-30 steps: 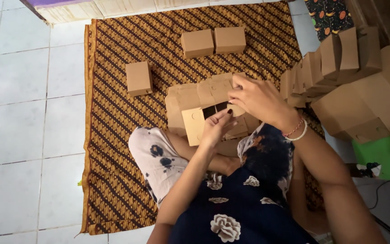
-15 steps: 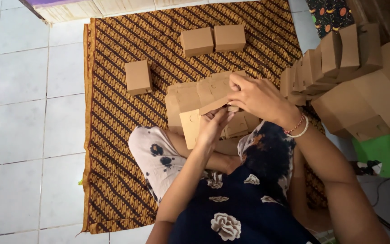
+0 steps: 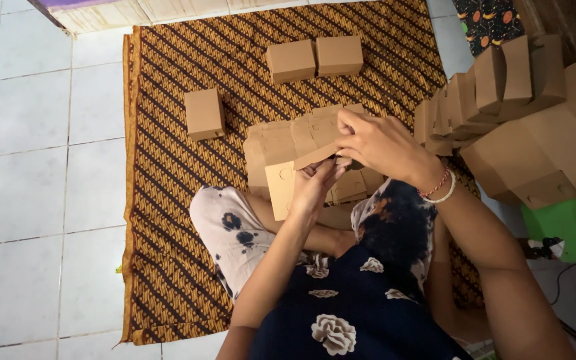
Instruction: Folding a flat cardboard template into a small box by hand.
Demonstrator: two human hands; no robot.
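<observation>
What moved: a moment ago the flat brown cardboard box piece (image 3: 281, 190) hung lower by the lap; now the left hand has slid up its side and the top flap is bent over more. The right hand has stayed on top.
What that means: the piece looks more like a box now, so the folding seems partly done, with the flap not closed yet.
Left hand (image 3: 315, 183): its fingers are curled against the side of the box piece, holding it from below.
Right hand (image 3: 381, 143): its fingers are closed on the top flap, pinching it and pressing it down.
Where the box piece is: up in the air between both hands, just over the knees, in front of a pile of flat brown cardboard cut-outs (image 3: 281, 143).
Finished ones: two closed brown cardboard boxes (image 3: 315, 59) sit side by side, touching, at the far end of the brown and yellow patterned cloth mat (image 3: 168, 220). One more small brown cardboard box (image 3: 204, 113) stands alone to the left.
At the right: a big heap of folded brown cardboard shapes (image 3: 528, 127) leans near the arm.
Floor: white tiles (image 3: 35, 200) lie beside the mat.
</observation>
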